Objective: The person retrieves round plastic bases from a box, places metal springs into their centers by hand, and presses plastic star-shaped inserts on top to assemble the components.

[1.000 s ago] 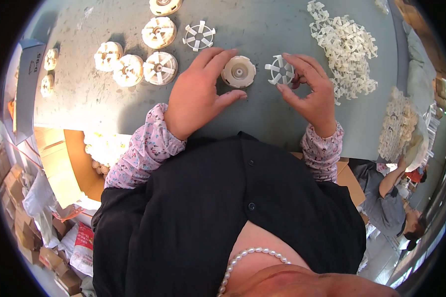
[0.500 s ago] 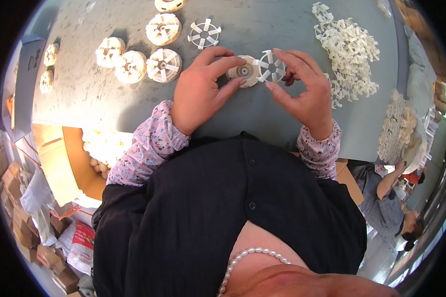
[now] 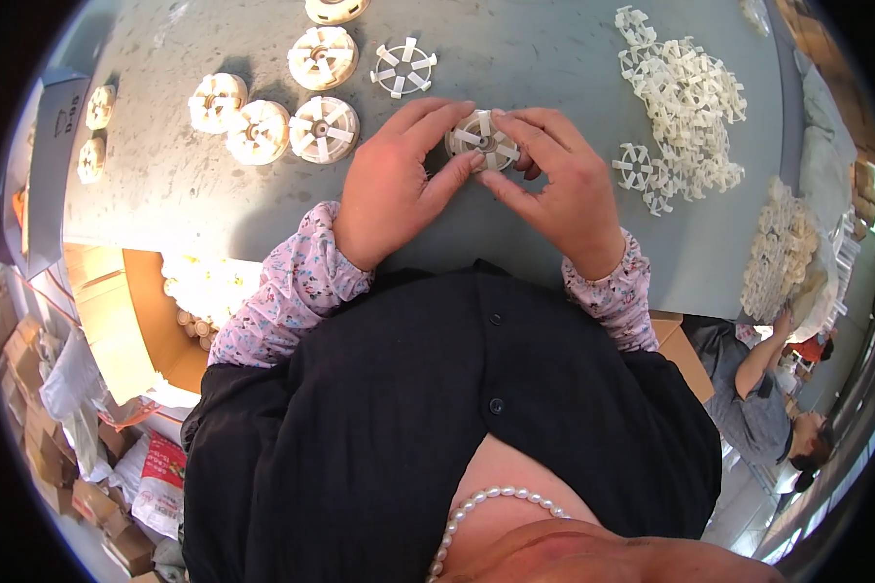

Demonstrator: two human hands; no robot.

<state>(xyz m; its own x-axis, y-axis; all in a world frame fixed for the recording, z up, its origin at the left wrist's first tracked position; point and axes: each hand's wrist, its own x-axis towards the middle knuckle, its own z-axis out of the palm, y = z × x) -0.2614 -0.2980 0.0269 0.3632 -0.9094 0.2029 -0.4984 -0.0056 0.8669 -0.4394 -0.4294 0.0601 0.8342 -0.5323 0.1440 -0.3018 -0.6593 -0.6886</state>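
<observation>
A round beige plastic disc [image 3: 454, 144] sits between my hands over the grey table. On top of it lies a white six-tabbed ring [image 3: 486, 124], its tabs spread like spokes. My left hand [image 3: 389, 185] grips the disc's left side with thumb and forefinger. From the right, my right hand [image 3: 566, 189] pinches the ring with thumb and fingers, so part of it is hidden. Just beyond my left hand stand finished-looking discs with rings on them [image 3: 325, 129], and a loose white ring [image 3: 403, 68] lies flat on the table.
A heap of white rings [image 3: 685, 107] covers the table's right side, with one ring [image 3: 636, 166] at its near edge. Beige parts [image 3: 778, 243] are piled farther right. An open carton [image 3: 170, 330] of round parts stands below left. Another person [image 3: 753, 389] works at right.
My right hand has moved left, carrying the white ring from beside the disc onto its top. My left hand has stayed almost in place around the disc.
</observation>
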